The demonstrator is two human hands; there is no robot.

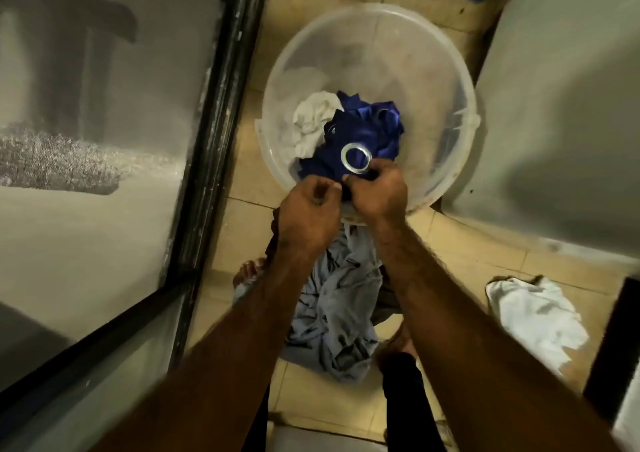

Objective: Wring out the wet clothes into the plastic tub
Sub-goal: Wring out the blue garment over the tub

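Observation:
A clear round plastic tub stands on the tiled floor ahead of me. Inside lie a crumpled white cloth and a dark blue cloth with a silver metal ring on it. Both hands meet over the tub's near rim. My right hand grips the near edge of the blue cloth just below the ring. My left hand has its fingers curled beside it, and whether they hold the cloth is hard to tell. A grey-blue garment hangs in a heap under my forearms.
A glass panel in a black frame runs along the left. A pale wall or appliance rises on the right. A white cloth lies on the floor at right. My bare foot shows beside the heap.

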